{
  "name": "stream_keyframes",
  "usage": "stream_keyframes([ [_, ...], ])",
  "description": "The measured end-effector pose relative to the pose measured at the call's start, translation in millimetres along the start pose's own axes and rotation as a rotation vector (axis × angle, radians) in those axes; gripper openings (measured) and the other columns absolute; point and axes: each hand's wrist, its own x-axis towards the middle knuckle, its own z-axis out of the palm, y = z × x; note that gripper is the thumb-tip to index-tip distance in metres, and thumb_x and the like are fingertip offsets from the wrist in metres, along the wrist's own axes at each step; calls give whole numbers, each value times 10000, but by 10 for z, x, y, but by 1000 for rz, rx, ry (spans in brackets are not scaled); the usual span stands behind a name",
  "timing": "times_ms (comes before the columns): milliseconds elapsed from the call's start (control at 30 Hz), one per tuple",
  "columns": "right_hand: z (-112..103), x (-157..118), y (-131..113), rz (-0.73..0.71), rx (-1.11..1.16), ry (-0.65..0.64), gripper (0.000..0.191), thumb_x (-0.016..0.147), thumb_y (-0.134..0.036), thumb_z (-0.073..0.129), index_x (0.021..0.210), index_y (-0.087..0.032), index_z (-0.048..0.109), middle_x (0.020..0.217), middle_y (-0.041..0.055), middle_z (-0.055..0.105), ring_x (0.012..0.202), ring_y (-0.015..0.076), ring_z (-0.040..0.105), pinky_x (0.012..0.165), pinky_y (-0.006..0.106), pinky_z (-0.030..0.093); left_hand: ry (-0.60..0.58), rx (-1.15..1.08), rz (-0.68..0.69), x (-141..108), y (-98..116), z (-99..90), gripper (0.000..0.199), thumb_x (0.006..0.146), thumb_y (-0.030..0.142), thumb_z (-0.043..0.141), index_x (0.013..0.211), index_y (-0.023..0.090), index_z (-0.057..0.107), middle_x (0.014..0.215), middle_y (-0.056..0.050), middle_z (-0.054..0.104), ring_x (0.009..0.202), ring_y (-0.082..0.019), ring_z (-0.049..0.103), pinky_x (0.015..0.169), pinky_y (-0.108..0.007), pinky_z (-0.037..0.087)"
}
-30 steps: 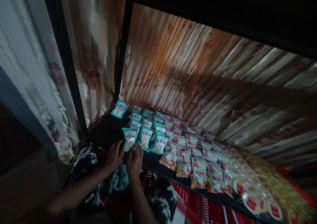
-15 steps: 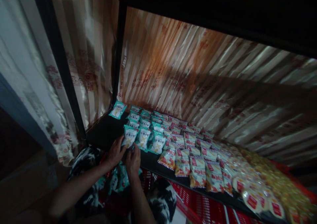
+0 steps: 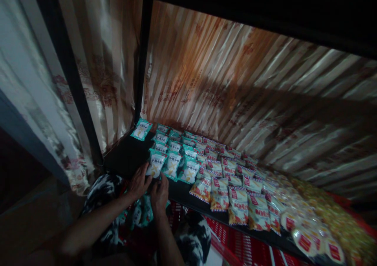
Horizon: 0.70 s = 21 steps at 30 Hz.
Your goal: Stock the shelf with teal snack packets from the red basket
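Apparently half-curled, left fingers (image 3: pixel 144 171) and right fingers (image 3: pixel 163 180) at a front teal packet (image 3: pixel 157 163), its lower edge part-hidden, grip unclear.

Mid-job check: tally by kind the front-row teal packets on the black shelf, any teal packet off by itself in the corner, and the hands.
Front-row teal packets: 3
Lone corner teal packet: 1
Hands: 2, left hand and right hand
Total: 6
Teal packets below the hands overlap too much to count.
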Motion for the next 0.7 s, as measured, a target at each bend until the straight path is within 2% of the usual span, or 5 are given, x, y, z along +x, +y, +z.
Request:
stream_keyframes([
  [200,-82,-149,-37,6,51,11,422,847,-177,345,1252,-135,456,1161,162,541,948,194,591,832,382,493,13,-48,9,-120,-12,-108,590,896,353,355,1412,100,225,1439,-183,359,1336,-262,328,1066,-450,320],
  [367,-170,-481,99,-1,-3,-42,355,818,-161,358,1122,-150,543,1054,130,600,1007,213,568,881,403,459,52,-33,-3,-603,-26,-229,482,859,224,365,1334,140,380,1337,-130,479,1279,-237,395,1070,-440,317],
  [533,-116,-887,280,71,-19,-172,362,798,-141,354,1086,-142,574,1025,135,616,969,217,579,846,383,466,-272,-16,-19,-1092,-72,-272,424,778,115,415,1166,195,564,1237,-77,559,1188,-210,477,1030,-372,377],
  [633,-62,-1039,339,73,-31,-280,352,816,-168,358,1078,-137,590,1033,140,625,977,214,583,854,368,465,-506,35,-265,-1136,-155,-198,383,760,69,439,1087,174,608,1269,-89,539,1180,-209,495,1016,-346,384],
  [700,-47,-1104,397,90,-49,-334,347,821,-188,365,1063,-135,608,1022,140,635,950,210,599,826,349,476,-546,61,-365,-1098,-228,-96,315,775,76,456,1026,150,630,1200,-112,579,1070,-221,571,948,-362,434],
])
